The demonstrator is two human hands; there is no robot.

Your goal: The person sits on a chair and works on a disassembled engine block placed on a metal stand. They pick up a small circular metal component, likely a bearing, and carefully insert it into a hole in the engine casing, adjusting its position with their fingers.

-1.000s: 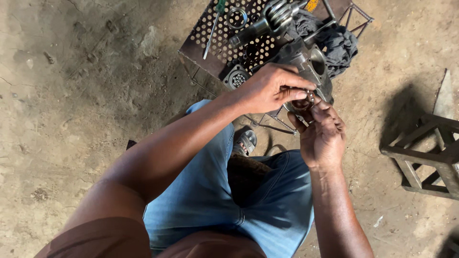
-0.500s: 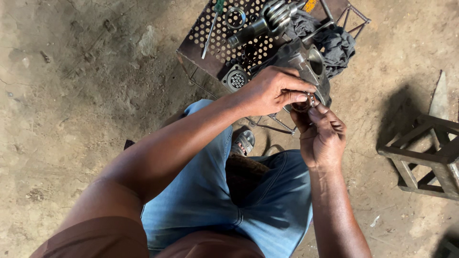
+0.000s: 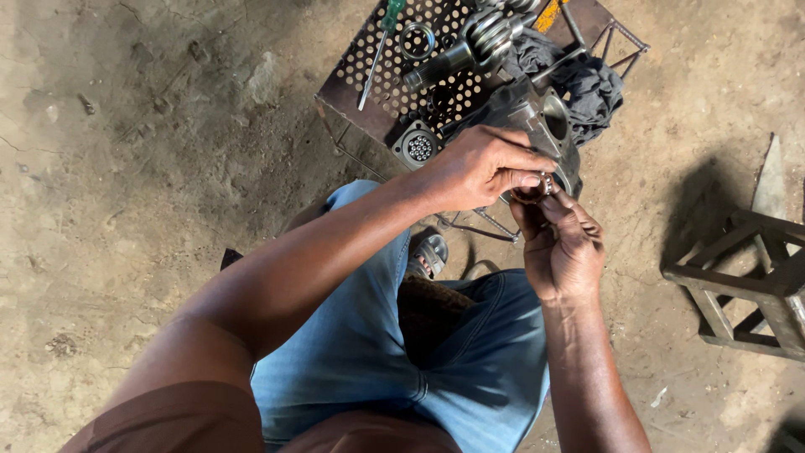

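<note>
My left hand (image 3: 482,168) and my right hand (image 3: 563,243) meet fingertip to fingertip over a small round metal ring (image 3: 543,183), both pinching it. Just behind them a grey metal engine casing (image 3: 537,113) rests on a perforated metal stand (image 3: 377,84). I sit with blue jeans (image 3: 394,352) over my knees, arms reaching forward.
On the stand lie a green-handled screwdriver (image 3: 379,46), a metal ring (image 3: 417,39), a crankshaft-like steel part (image 3: 470,46), a round bearing plate (image 3: 418,148) and a dark rag (image 3: 587,84). A metal frame stool (image 3: 746,285) stands at right. A sandal (image 3: 429,252) rests on the dirt floor.
Both hands stay together on the small ring; my fingers have shifted slightly around it. The view has barely moved.
</note>
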